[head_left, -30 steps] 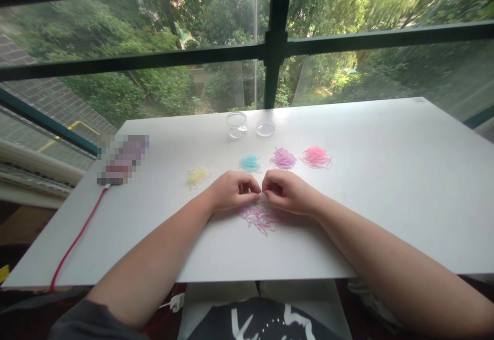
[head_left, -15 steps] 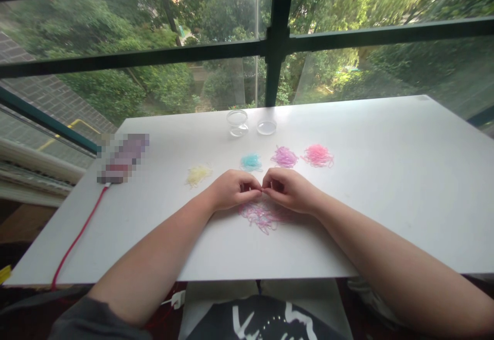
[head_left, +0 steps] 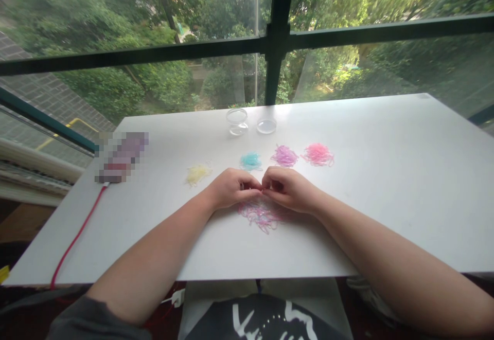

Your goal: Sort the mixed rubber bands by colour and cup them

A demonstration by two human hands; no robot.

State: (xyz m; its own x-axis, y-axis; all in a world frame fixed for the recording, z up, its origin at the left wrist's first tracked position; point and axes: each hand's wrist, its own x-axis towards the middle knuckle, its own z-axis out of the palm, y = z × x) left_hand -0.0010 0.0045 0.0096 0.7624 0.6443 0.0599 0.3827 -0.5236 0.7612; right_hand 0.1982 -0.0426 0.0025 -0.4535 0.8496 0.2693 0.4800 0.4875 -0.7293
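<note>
Fine fingertip work is being done here, the grip of the left hand [head_left: 230,188] and right hand [head_left: 290,189] being pinched closed, contents too small to tell, while the mixed strands [head_left: 263,219] are being overhung just nearside, steady control apparently being called for.

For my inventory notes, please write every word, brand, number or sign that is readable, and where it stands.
No text reads for certain.
Dark fabric shirt with white print: strokes cut off, unreadable.
Flat purple object with red cable: pixelated, unreadable.
Clear round plastic container: no lettering visible.
</note>
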